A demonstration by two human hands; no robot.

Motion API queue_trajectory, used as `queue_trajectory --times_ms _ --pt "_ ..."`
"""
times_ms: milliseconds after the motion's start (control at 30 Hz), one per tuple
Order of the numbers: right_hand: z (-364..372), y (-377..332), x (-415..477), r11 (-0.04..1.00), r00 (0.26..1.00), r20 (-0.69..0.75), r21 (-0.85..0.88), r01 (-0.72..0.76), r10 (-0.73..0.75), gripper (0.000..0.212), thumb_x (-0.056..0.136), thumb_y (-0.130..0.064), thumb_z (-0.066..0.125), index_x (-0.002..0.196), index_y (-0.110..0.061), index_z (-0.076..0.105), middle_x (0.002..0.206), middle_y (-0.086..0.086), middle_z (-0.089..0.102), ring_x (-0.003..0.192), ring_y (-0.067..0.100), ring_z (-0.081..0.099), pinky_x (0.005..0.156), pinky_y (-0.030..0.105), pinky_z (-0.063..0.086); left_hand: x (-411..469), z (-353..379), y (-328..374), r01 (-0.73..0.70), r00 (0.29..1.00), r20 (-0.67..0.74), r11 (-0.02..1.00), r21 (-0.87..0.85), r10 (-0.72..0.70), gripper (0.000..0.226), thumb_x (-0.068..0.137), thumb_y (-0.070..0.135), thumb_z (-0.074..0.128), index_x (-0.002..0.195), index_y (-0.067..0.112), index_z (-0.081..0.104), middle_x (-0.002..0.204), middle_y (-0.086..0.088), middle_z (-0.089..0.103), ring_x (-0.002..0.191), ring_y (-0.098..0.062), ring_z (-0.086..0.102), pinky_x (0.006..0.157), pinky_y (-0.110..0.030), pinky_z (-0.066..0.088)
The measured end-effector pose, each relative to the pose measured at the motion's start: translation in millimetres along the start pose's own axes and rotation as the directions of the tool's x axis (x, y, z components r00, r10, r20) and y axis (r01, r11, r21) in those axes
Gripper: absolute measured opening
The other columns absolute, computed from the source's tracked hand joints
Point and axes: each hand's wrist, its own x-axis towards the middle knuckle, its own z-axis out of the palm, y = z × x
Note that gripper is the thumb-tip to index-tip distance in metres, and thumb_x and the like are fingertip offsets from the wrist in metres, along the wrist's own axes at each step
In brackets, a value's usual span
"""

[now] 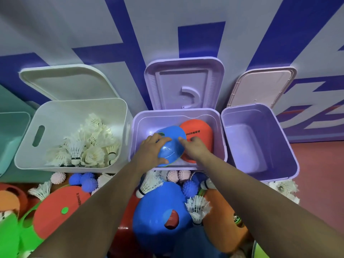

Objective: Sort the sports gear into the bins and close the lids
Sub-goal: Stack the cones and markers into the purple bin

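Blue and white wall graphics (201, 40) rise behind a row of open bins standing on a red floor (320, 164). Both hands reach into the middle lilac bin (141, 123). The left hand (152, 149) grips a blue disc cone (172, 146), with its fingers spread over the top and its thumb under the near edge. A thin green edge shows beneath that disc. The right hand (195, 148) has bent fingers, and one fingertip touches the blue disc's right rim. I cannot tell whether it actually holds the disc. Just beyond the right hand, an orange disc cone (201, 129) lies in the same bin, partly under the blue one.

Left of the left hand, a white bin (74, 108) holds a heap of shuttlecocks (87, 146). Right of the right hand stands a second lilac bin (290, 157). Three lids lean open against the wall beyond the hands: a white lid (63, 81), a lilac lid (184, 84) and a pink lid (264, 86).

Under the forearms, nearer the person than the hands, unsorted gear lies on the floor. It includes a loose blue disc (154, 205), a red disc (55, 211), blue spiky balls (87, 181), pink spiky balls (178, 175) and scattered loose shuttlecocks (197, 207).
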Motion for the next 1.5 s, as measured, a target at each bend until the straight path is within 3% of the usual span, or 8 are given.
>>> queue_trajectory --times_ms 100,367,600,767,867,1133,1400,1500 --pt "14.8 4.3 7.9 0.977 0.987 0.103 0.164 -0.138 0.123 0.012 0.086 -0.012 0.071 0.093 -0.008 0.061 0.096 0.015 0.065 0.079 0.025 0.062 0.081 0.043 0.056 2.5 -1.7 -4.8 0.027 1.000 0.014 0.997 -0.078 -0.026 0.071 0.077 0.026 0.078 0.139 0.021 0.045 0.140 0.000 0.046 0.129 -0.023 0.042 0.107 -0.037 0.032" --pt "15.9 4.4 18.8 0.822 0.973 -0.032 -0.541 0.176 -0.229 0.040 0.084 -0.012 0.064 0.115 0.006 0.048 0.116 0.025 0.057 0.107 0.038 0.054 0.073 0.031 0.033 1.3 -6.9 -14.3 -0.038 0.999 0.016 0.999 -0.038 0.038 0.064 0.081 0.020 0.074 0.139 0.015 0.047 0.142 -0.005 0.047 0.128 -0.027 0.045 0.108 -0.037 0.036" --pt "-1.0 -13.8 -46.3 0.783 0.897 -0.016 -0.495 0.377 -0.442 0.048 0.093 -0.023 0.058 0.134 0.000 0.050 0.129 0.018 0.056 0.119 0.031 0.052 0.097 0.034 0.039 -49.7 -40.9 1.9 -0.007 0.964 -0.257 0.953 -0.303 -0.075 0.036 0.088 0.017 0.066 0.124 0.015 0.061 0.117 -0.005 0.053 0.111 -0.021 0.052 0.100 -0.029 0.039" --pt "-9.2 -0.9 -117.3 0.766 0.860 -0.021 -0.465 0.443 -0.510 0.039 0.094 -0.025 0.059 0.127 -0.004 0.056 0.125 0.012 0.059 0.116 0.025 0.054 0.090 0.031 0.041 -123.7 -45.3 28.5 0.020 0.953 -0.267 0.912 -0.410 -0.141 0.023 0.091 0.014 0.063 0.114 0.016 0.063 0.107 0.002 0.052 0.096 -0.004 0.054 0.084 -0.005 0.037" --pt "-14.8 24.2 -153.3 0.716 0.829 -0.018 -0.514 0.472 -0.559 0.027 0.092 -0.021 0.060 0.114 -0.005 0.063 0.113 0.012 0.061 0.109 0.026 0.055 0.086 0.029 0.040 -160.3 -29.4 38.4 0.065 0.947 -0.254 0.890 -0.451 -0.197 0.018 0.088 0.013 0.064 0.105 0.018 0.064 0.099 0.001 0.055 0.087 0.001 0.055 0.082 -0.018 0.046" --pt "-16.0 117.9 -170.3 0.324 0.855 0.263 -0.844 0.429 -0.446 0.032 0.089 -0.035 0.039 0.089 -0.021 0.068 0.089 0.001 0.063 0.091 0.028 0.053 0.083 0.036 0.037 -203.7 22.4 81.0 0.092 0.964 -0.195 0.911 -0.402 -0.183 0.025 0.083 0.020 0.066 0.106 0.010 0.068 0.104 -0.005 0.061 0.101 -0.022 0.060 0.094 -0.035 0.046" --pt "-45.5 75.6 -206.7 0.774 0.821 -0.049 -0.369 0.515 -0.569 0.016 0.082 -0.009 0.066 0.070 -0.010 0.056 0.068 0.004 0.058 0.068 0.018 0.052 0.067 0.032 0.040 -191.3 30.5 131.7 0.123 0.978 -0.075 0.829 -0.546 -0.195 0.064 0.082 0.033 0.076 0.137 0.016 0.048 0.126 -0.005 0.056 0.111 -0.016 0.055 0.098 -0.032 0.044" --pt "-59.4 64.3 -224.4 0.862 0.863 -0.053 -0.111 0.495 -0.503 0.024 0.086 -0.006 0.068 0.067 -0.012 0.055 0.063 -0.003 0.051 0.059 0.005 0.044 0.061 0.021 0.036 -185.2 20.8 151.0 0.126 0.989 0.038 0.681 -0.722 -0.142 0.040 0.088 0.034 0.068 0.126 0.030 0.055 0.109 0.005 0.068 0.099 -0.009 0.064 0.094 -0.035 0.051"
